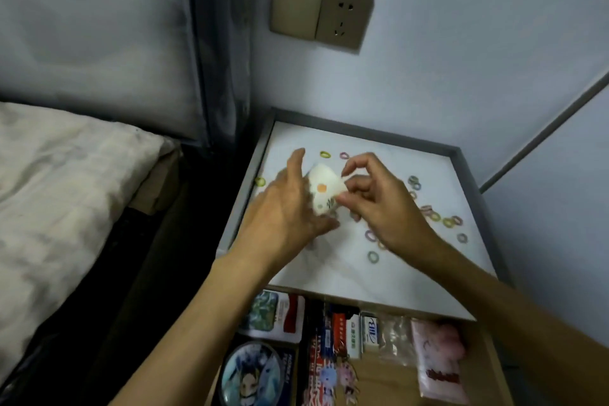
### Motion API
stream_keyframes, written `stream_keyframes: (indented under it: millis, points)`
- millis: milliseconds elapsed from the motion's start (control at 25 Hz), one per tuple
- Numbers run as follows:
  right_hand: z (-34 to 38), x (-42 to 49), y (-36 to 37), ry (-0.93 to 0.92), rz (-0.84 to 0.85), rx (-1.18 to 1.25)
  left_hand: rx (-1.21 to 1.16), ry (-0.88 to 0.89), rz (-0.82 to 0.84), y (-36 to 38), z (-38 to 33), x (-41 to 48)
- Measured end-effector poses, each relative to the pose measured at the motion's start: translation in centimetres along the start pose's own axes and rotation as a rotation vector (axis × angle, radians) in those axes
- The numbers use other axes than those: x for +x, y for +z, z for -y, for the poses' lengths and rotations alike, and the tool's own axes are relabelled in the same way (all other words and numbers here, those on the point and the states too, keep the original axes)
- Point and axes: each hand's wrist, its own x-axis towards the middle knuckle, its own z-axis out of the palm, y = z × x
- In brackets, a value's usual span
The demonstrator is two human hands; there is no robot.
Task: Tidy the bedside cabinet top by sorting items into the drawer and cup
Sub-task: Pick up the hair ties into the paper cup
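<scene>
since the drawer (385, 386) at the bottom of the frame stands open and already holds packets, the step in hand seems to be filling the cup. in the centre the left hand (283, 208) grips the white cup (324, 189) from its left side. the fingers (344, 198) of the right hand (389, 208) are drawn narrow together at the cup's right edge; whether they pinch a hair tie i cannot tell, it is blurred. it is better to keep the cup steady and release only above its mouth. many hair ties (372, 256) lie loose on the cabinet top (379, 148), right of and beyond the hands.
</scene>
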Motion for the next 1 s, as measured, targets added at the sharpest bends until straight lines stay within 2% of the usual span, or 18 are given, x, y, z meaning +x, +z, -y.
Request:
stream_keyframes:
  millis: [120,200,240,320,400,480,600,840,1000]
  points:
    - [-1.3,-4.4,-0.6,0.016,-0.001,0.052,0.041,0.058,0.051,2.4,-1.7,-1.1]
    - [-3.5,-5.9,-2.5,0.032,-0.133,0.001,0.063,0.078,0.059,3.4,-2.3,-2.0]
    - [-5.2,-6.4,-4.1,0.077,-0.223,-0.092,0.058,0.079,0.067,3.8,-2.4,-2.5]
    - [-9.1,-6.9,-8.4,0.276,-0.353,-0.454,0.024,0.068,0.083,4.6,-2.8,-3.4]
    - [-12.2,-7.0,-11.9,0.517,-0.353,-0.717,-0.016,0.067,0.103,5.2,-3.2,-3.8]
    - [-13.7,-6.6,-13.0,0.622,-0.311,-0.752,-0.062,0.078,0.129,5.6,-3.7,-4.1]
    - [-14.8,-6.2,-12.4,0.604,-0.279,-0.686,-0.087,0.086,0.167,6.2,-4.2,-3.9]
    - [-15.0,-5.6,-11.6,0.401,-0.347,-0.501,-0.046,0.107,0.200,6.6,-4.4,-3.8]
    - [-14.8,-5.2,-10.8,0.363,-0.343,-0.595,-0.022,0.141,0.199,6.7,-4.6,-3.8]
